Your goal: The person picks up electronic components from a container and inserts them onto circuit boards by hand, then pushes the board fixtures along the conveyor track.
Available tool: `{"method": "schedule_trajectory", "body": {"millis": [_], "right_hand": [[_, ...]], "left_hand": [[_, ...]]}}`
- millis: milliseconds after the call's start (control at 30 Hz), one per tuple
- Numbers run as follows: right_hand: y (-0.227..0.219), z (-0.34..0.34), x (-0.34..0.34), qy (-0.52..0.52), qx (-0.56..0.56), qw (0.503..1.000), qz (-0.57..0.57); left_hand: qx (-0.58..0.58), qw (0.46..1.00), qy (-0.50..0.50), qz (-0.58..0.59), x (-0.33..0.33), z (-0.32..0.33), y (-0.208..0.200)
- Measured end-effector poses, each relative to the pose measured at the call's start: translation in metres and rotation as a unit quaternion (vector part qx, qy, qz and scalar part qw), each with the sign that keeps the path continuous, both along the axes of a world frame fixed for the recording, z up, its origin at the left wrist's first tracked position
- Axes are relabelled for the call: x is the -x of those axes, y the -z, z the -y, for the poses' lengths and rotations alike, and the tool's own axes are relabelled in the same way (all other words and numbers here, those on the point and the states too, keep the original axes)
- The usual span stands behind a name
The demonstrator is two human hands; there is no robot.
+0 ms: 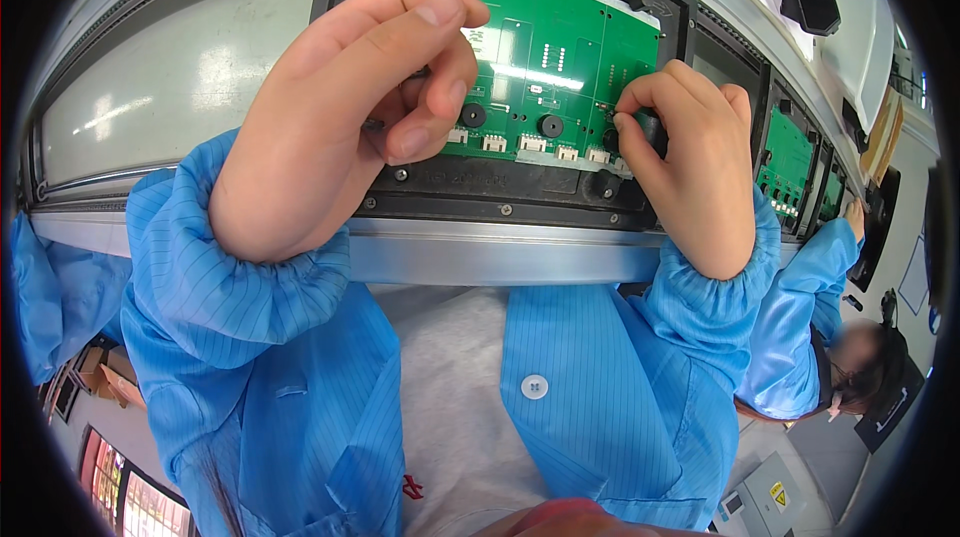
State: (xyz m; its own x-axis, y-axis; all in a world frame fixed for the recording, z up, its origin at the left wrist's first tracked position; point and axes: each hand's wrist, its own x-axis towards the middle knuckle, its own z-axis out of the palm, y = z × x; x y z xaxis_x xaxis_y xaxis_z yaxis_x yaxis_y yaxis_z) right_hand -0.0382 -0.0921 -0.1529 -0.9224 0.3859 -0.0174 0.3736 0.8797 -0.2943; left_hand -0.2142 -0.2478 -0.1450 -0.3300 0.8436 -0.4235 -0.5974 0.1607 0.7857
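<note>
A green circuit board (575, 37) lies in a black frame fixture (450, 192) in front of me. Two round black buzzers (550, 126) stand near its close edge, beside a row of white connectors (533, 144). My left hand (370, 87) hovers over the board's left side with curled fingers. Small dark bits show between those fingers, their kind unclear. At the board's near right corner, the thumb and forefinger of my right hand (692, 137) are closed by a black round part (652, 129). The fingers partly cover it.
A metal rail (500, 252) runs along the near side of the line. Farther right, another green board (788, 162) sits in its own frame. A co-worker in a blue smock (805, 337) works there. A pale panel (180, 97) lies to the left.
</note>
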Motion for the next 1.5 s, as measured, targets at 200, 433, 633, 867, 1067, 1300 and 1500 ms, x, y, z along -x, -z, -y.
{"method": "schedule_trajectory", "body": {"millis": [200, 433, 633, 867, 1067, 1300, 1500], "right_hand": [[-0.001, -0.007, 0.0, -0.024, 0.022, 0.999, -0.004], [0.003, -0.013, -0.002, -0.021, 0.048, 0.999, 0.006], [0.001, -0.009, 0.0, -0.032, 0.025, 0.999, -0.02], [0.007, -0.01, 0.0, -0.015, 0.031, 0.999, -0.025], [0.006, -0.008, 0.0, -0.014, 0.027, 0.999, -0.031], [0.006, -0.006, -0.001, -0.014, 0.011, 0.999, -0.029], [0.004, -0.01, 0.001, -0.05, -0.003, 0.998, -0.029]], "left_hand": [[0.004, 1.0, -0.001, 0.008, 0.0, 0.002, -0.003], [-0.023, 0.971, 0.208, -0.119, 0.004, -0.007, 0.009], [-0.066, 0.67, 0.249, -0.696, -0.026, -0.014, 0.004], [-0.031, 0.583, 0.327, -0.743, -0.037, -0.03, 0.01], [-0.018, 0.599, 0.329, -0.73, -0.037, -0.029, 0.013], [-0.006, 0.606, 0.336, -0.721, -0.039, -0.031, 0.01], [0.007, 0.651, 0.307, -0.694, -0.036, -0.027, 0.005]]}}
